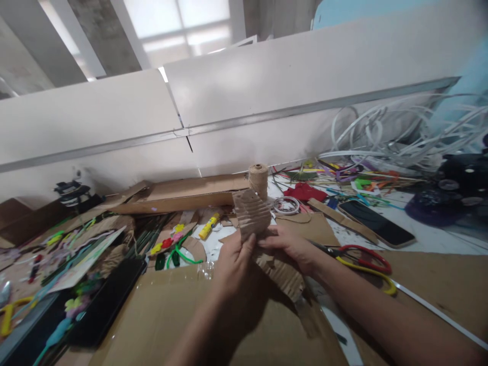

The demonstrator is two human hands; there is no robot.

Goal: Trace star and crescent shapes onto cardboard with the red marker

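Observation:
A strip of corrugated cardboard [252, 211] is bent between my two hands, its ridged upper part upright and its lower part slanting down to the right. My left hand [235, 259] grips it from the left, thumb pressed on the front. From the right, my right hand [284, 246] pinches it near the bend; some of those fingertips are hidden behind the cardboard. Below both hands lies a large flat cardboard sheet [160, 315]. Just behind the strip stands a spool of twine [258, 178]. Scissors with red and yellow handles [366, 264] lie beside my right forearm.
A yellow glue stick [209, 225] lies left of my hands. To the right are a phone [377, 222], red cloth [305, 192] and a roll of wire [285, 205]. White coiled strips [377, 127] pile at the back right. A black tray [107, 300] sits left.

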